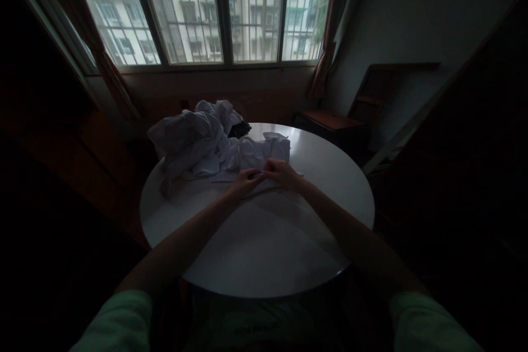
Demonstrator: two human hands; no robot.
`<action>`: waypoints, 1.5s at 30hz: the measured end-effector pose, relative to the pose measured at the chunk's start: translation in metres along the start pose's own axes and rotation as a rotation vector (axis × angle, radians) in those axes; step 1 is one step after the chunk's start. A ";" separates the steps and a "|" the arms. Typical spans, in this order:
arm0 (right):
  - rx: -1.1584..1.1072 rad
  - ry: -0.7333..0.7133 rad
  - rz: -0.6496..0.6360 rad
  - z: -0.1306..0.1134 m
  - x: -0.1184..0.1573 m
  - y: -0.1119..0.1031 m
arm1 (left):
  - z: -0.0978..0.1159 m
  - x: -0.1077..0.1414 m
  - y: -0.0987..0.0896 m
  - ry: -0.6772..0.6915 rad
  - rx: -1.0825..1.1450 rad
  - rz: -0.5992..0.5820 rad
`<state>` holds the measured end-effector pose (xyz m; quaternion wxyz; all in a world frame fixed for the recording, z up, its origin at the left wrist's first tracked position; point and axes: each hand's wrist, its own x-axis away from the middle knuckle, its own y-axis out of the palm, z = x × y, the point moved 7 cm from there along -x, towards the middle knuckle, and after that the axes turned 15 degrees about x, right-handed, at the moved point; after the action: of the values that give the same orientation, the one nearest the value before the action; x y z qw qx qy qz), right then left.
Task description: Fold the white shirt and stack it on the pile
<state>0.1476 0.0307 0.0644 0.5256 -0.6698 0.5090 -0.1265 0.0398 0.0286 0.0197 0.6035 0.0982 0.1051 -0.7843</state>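
Two hands at table centre, left hand and right hand pinching white cloth, crumpled heap at eleven o'clock on round table.

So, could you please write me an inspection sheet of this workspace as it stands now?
Surface: round white table, glossy, its near half bare.
Job's things: white fabric piece lying crumpled on the table under both hands.
Clutter: pile of white cloth at the far left of the table; a dark striped item behind it, too dim to identify.
Grippers: left hand and right hand meet at the fabric's near edge, fingers pinching it.
Cables: nothing seen.
Surroundings: barred window facing apartment blocks, curtains at its sides, a wooden shelf to the right; the room is very dark.
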 end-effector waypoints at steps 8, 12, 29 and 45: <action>-0.025 -0.009 0.042 0.000 0.001 -0.001 | -0.002 0.002 0.002 -0.104 0.131 -0.070; -0.019 0.004 0.021 0.000 0.001 -0.001 | -0.004 0.004 0.003 -0.143 0.179 -0.068; -0.024 -0.007 0.011 0.000 0.001 0.002 | -0.010 0.004 0.003 -0.205 0.264 -0.001; -0.022 0.007 0.009 0.002 0.001 0.002 | -0.002 0.006 0.001 -0.132 0.170 0.086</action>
<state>0.1486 0.0313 0.0614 0.5171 -0.6728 0.5152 -0.1207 0.0394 0.0234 0.0165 0.6317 0.1015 -0.0059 -0.7685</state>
